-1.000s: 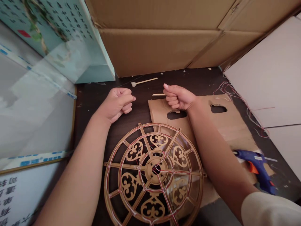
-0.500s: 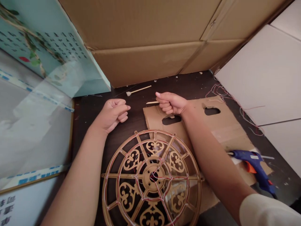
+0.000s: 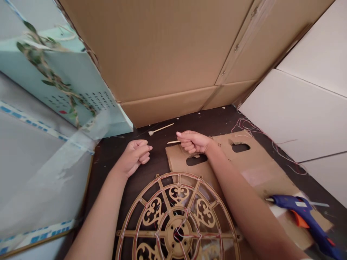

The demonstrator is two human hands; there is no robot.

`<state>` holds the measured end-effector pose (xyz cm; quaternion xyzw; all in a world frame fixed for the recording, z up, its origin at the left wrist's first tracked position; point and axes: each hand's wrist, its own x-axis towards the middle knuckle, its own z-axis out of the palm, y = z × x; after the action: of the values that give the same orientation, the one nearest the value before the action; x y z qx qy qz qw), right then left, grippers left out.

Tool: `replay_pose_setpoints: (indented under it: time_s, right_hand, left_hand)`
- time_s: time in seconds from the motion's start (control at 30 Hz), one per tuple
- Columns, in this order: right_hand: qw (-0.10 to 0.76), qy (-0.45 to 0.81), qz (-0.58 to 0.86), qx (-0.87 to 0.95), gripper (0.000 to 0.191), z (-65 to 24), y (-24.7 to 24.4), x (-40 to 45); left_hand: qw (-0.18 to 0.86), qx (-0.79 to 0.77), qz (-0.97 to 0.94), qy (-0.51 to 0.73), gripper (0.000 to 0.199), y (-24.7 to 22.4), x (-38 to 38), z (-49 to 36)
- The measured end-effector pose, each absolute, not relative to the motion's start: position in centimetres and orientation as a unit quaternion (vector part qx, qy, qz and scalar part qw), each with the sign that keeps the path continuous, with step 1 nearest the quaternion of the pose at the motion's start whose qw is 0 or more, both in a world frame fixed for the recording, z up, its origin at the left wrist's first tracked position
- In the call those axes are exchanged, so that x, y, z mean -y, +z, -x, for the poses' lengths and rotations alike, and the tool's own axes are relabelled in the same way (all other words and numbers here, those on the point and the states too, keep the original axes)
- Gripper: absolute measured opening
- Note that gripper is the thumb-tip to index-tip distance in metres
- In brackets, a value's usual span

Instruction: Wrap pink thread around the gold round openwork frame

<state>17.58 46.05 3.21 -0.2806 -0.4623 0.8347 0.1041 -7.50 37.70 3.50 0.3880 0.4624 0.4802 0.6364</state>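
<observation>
Latticework (image 3: 170, 231), round and gold-brown, fills the lower middle of my view, cut off by the bottom edge, so I can't speak for its nearest part. Red and white wires (image 3: 200, 236) already follow its rings and several spokes, and some run to the hub's opening; I'd judge the wiring well along, though how much is left I can't tell. At lower right I see a blue glue gun (image 3: 294, 203), nozzle toward the middle, lying partly on a flattened cardboard sheet (image 3: 257, 173) with two oblong holes. The lattice's right side overlaps that sheet.

Farther up, left of centre, the left hand (image 3: 137, 157) is curled above the dark desk (image 3: 108, 155), fingers together; I see nothing in it, but something thin could hide there. The right hand (image 3: 193, 142), at the sheet's upper left, is balled too; a pale pointed stick (image 3: 172, 142) shows beside its fingers, and I can't tell whether they grip it or it lies behind.

Just beyond, a lump-tipped stick (image 3: 162, 128) rests on the desk, with loose wires (image 3: 244, 124) tangled to the right.

As for containers, a large cardboard box (image 3: 162, 47) spans the top and a pale-blue box (image 3: 118, 119) stands upper left; I can't see inside either.
</observation>
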Motion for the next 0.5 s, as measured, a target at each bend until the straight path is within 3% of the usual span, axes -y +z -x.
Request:
replay_pose_setpoints:
  time_s: [0.5]
  right_hand:
    - [0.122, 0.855, 0.254, 0.437, 0.054, -17.23, 3.47, -45.98]
  left_hand:
    - [0.601, -0.500, -0.383, 0.493, 0.082, 4.38, -37.06, 7.08]
